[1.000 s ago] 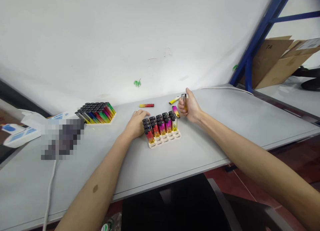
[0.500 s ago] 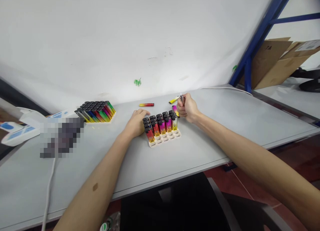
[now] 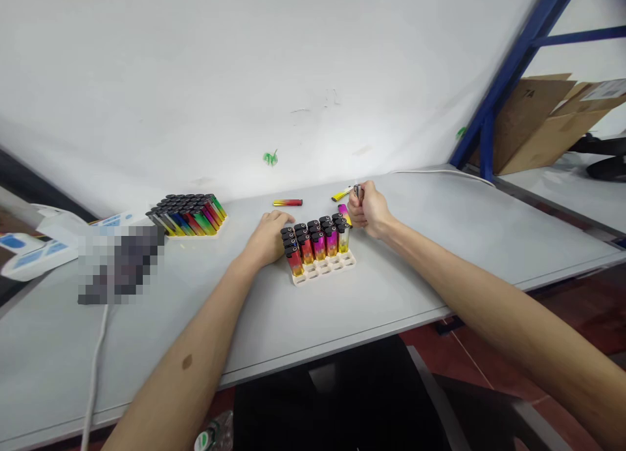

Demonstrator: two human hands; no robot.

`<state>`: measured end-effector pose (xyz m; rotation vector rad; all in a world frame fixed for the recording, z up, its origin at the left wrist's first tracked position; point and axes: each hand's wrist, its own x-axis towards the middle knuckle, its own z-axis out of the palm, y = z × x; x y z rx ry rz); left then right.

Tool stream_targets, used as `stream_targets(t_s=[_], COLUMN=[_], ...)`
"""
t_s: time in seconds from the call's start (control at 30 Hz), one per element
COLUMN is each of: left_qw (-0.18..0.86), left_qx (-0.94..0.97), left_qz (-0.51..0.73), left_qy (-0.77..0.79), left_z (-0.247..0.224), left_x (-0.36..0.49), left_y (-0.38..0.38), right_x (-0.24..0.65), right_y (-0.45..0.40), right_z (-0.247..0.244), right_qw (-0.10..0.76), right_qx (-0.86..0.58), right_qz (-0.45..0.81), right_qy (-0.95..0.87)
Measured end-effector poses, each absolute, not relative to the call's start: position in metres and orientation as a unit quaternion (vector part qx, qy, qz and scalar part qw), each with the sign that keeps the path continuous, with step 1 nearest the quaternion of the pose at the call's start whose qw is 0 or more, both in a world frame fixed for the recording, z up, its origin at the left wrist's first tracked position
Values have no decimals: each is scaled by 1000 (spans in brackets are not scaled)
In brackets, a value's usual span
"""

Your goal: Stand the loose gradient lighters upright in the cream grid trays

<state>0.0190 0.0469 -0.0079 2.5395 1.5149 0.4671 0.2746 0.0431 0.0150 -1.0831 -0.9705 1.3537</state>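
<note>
A white tray (image 3: pixel 323 270) stands on the table with several coloured lighters (image 3: pixel 319 245) upright in it, black tops up; its front row of slots holds none. My left hand (image 3: pixel 268 237) rests at the tray's left side, fingers stretched towards its back edge and partly hidden by the lighters. My right hand (image 3: pixel 369 210) is closed in a fist around a lighter (image 3: pixel 357 191), of which only the metal top shows above the fingers. Beside that fist lie a pink and yellow lighter (image 3: pixel 344 212) and a yellow one (image 3: pixel 341 194). A red-yellow lighter (image 3: pixel 287 203) lies behind the tray.
A second tray (image 3: pixel 198 236) full of lighters stands at the left near the wall. Next to it are a white power strip (image 3: pixel 49 252), a blurred dark object (image 3: pixel 124 265) and a white cable (image 3: pixel 100 353). Cardboard boxes (image 3: pixel 548 122) stand behind a blue frame (image 3: pixel 508 66) at right.
The view has shifted very slightly. Both hands keep their places, and the right hand still grips the lighter.
</note>
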Motion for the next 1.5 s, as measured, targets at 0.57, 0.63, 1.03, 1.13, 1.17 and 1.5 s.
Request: stream_targets(t_s=[0.57,0.63,1.03,1.13,1.17,1.5], left_qw=[83,86,82,86,88,91], left_qx=[840,840,846,843,842,839], left_qz=[139,140,163,164,165,159], left_qy=[517,517,501,505,506,512], left_z=[-4,-4,-9,-9,-9,-8], left_x=[23,23,20,22,22,24], left_y=[43,42,46,45,45,45], right_x=[287,283,232,228,227,221], right_y=[6,-15,-68,-65,-64,-63], right_z=[49,60,35,20,18,50], right_qw=[593,597,403,375,367,154], right_qx=[-417,-404,-422,-450,-458,-545], right_qz=[341,310,205,189,186,50], right_qy=[-599,-620,-786,-788,-788,-822])
